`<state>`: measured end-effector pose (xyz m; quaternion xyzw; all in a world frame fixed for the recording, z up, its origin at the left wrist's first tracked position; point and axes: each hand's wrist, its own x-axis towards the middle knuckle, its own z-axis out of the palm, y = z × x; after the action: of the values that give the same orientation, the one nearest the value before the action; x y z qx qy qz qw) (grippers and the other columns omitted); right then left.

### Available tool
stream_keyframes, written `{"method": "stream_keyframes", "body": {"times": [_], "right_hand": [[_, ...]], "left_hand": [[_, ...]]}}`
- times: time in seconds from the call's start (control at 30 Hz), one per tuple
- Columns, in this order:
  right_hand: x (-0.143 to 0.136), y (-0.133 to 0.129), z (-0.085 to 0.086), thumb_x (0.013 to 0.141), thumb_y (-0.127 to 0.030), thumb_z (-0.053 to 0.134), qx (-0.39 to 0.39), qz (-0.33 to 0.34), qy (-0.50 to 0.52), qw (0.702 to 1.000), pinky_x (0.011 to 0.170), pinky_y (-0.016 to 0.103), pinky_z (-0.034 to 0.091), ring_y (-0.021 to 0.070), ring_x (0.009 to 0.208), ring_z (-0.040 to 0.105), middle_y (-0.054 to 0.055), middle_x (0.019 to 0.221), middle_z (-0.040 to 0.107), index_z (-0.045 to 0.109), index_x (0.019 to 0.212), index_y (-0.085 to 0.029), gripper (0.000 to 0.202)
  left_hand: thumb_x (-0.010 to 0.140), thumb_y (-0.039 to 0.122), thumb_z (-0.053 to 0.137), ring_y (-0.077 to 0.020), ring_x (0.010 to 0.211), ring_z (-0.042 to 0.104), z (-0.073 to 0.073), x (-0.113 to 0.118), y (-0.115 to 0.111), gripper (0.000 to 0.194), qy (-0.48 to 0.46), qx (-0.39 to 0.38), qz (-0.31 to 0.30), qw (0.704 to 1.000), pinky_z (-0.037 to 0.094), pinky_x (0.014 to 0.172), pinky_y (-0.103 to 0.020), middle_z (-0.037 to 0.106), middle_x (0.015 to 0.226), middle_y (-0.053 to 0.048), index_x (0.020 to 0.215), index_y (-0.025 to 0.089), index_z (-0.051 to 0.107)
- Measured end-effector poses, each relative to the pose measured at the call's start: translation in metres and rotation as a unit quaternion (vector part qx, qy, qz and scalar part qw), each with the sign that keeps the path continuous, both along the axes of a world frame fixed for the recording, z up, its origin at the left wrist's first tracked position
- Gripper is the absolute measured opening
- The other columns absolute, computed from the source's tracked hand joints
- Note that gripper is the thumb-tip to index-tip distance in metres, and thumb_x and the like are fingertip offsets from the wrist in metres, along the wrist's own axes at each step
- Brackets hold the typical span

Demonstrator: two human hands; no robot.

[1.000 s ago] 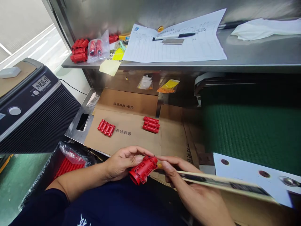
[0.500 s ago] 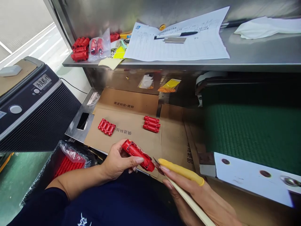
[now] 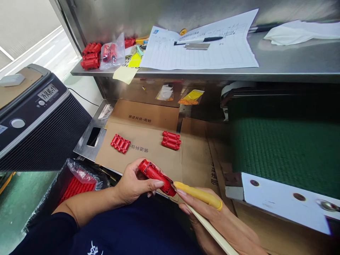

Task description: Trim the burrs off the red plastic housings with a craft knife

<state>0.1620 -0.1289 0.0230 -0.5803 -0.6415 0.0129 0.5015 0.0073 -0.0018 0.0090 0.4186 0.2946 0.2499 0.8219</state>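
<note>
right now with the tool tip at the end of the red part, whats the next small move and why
Probably draw the tool tip lightly along the lower end edge of the red part. The left hand grips the part firmly, and the right hand has the tip at that end beside its yellow-covered finger.

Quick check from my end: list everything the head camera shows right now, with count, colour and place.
Red plastic cylindrical part: one, in left hand.
Slim cream-handled trimming tool: one, in right hand, tip at the part.
Small red parts row: about five, on brown cardboard sheet, left.
Long red parts: three, cardboard centre.
Red parts pile: several, steel shelf left end.
Clear bag of red parts: one, beside pile.
White printed form: one, shelf.
Black pen: one, on form.
Black cooler unit: one, far left.
Green conveyor belt: one, right.
Left hand: grips part.
Right hand: yellow finger cot, grips tool.
</note>
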Motion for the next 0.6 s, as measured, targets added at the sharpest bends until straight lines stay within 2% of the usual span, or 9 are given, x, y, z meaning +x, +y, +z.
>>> {"method": "stream_keyframes", "body": {"times": [0.3,0.5,0.6], "right_hand": [[-0.0004,0.0015,0.0046,0.091,-0.003,0.063,-0.017,0.003,-0.009,1.0,0.082,0.019,0.06,0.0117,0.095,0.069,0.004,0.105,0.075,0.069,0.12,-0.019,0.033],[0.0074,-0.005,-0.0037,0.09,-0.007,0.065,-0.049,-0.003,-0.044,0.998,0.086,0.02,0.061,0.0142,0.099,0.073,0.004,0.113,0.075,0.064,0.129,-0.023,0.043],[0.0068,-0.0035,-0.0013,0.088,-0.006,0.066,-0.06,-0.007,-0.045,0.997,0.086,0.021,0.062,0.0152,0.098,0.074,0.004,0.113,0.075,0.063,0.132,-0.025,0.047]], "left_hand": [[0.068,0.032,0.093,-0.0052,0.048,0.057,-0.0007,0.0002,-0.0002,0.045,-0.018,-0.008,0.0,1.0,0.044,0.041,-0.016,0.073,0.085,-0.006,0.093,0.011,0.062],[0.064,0.035,0.094,-0.0057,0.047,0.057,0.0051,0.0022,-0.001,0.047,-0.018,-0.037,0.02,0.999,0.043,0.039,-0.016,0.073,0.081,-0.005,0.09,0.011,0.062],[0.062,0.036,0.095,-0.0055,0.046,0.056,0.0078,0.003,-0.0004,0.049,-0.022,-0.049,0.028,0.998,0.042,0.039,-0.017,0.074,0.084,-0.006,0.088,0.012,0.062]]}}
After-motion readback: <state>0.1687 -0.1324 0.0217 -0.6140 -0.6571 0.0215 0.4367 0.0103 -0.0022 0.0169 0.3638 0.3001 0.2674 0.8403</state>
